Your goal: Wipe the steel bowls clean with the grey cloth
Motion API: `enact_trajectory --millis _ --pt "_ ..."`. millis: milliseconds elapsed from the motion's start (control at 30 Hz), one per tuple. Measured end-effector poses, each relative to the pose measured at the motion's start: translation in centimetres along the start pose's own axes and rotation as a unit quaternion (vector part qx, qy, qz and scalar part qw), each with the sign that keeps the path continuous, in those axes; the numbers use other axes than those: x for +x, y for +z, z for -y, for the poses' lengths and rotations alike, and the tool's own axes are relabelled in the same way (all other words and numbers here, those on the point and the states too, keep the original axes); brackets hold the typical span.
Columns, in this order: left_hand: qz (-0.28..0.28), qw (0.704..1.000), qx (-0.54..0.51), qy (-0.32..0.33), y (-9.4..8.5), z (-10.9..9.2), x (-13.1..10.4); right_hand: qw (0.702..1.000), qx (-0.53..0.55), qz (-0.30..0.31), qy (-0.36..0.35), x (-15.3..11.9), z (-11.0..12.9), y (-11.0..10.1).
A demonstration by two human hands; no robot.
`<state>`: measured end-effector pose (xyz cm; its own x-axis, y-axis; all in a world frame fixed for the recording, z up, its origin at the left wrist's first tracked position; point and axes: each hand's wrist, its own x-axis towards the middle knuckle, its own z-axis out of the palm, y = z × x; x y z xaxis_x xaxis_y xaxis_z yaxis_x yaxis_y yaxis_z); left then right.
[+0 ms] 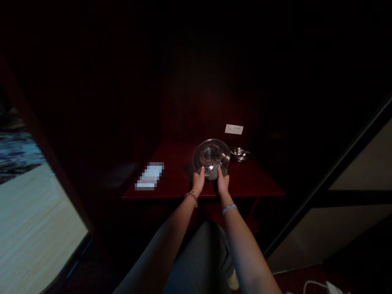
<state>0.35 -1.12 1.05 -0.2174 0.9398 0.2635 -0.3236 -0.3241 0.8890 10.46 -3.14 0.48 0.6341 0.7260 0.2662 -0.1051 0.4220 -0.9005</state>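
Note:
A shiny steel bowl [209, 154], wide and round, is tilted up over the dark red shelf, with concentric rings showing on its face. My left hand [198, 181] grips its near edge on the left, thumb laid on the metal. On the near right side my right hand [223, 182] closes round the edge in the same way. Between the hands, against the bowl's lower edge, is a grey cloth [212, 174]; my right hand appears to press on it too. The fingers behind the bowl are hidden.
More steel bowls [240, 154], seemingly stacked, rest at the back right of the red shelf [174, 188]. A white socket plate [234, 129] is on the wall behind. A blurred-out pale object [150, 176] lies on the left. A light wooden surface [39, 228] stands at far left.

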Motion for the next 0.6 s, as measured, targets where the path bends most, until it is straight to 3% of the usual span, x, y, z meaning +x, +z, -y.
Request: enact_trajectory --millis 433,600 --pt "0.004 1.000 0.011 0.017 -0.04 -0.40 -0.03 1.000 -0.010 -0.009 0.014 -0.07 0.16 -0.08" --pt "0.060 0.997 0.029 0.047 -0.10 -0.46 0.14 1.000 0.004 -0.021 -0.003 0.08 -0.03 -0.19"
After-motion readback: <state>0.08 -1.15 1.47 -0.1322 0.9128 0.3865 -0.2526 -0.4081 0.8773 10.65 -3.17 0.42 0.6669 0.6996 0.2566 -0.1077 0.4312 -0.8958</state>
